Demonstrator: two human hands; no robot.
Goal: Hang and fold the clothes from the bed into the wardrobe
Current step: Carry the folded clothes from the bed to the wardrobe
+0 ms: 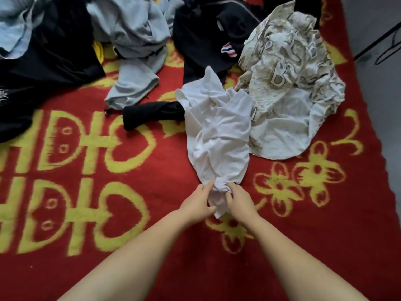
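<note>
Head view: both forearms reach in from 6 o'clock and meet at centre. The left hand (198, 203) and right hand (237, 199) each have a closed grip on the bunched near end of the white shirt (217, 135), fingers curled into the cloth. The shirt lies crumpled on the red bed (152, 161), its long axis running 6 to 12 o'clock. Its far end overlaps a black garment (149, 112) and a printed shirt (288, 88). Top-edge clothes are cut off.
</note>
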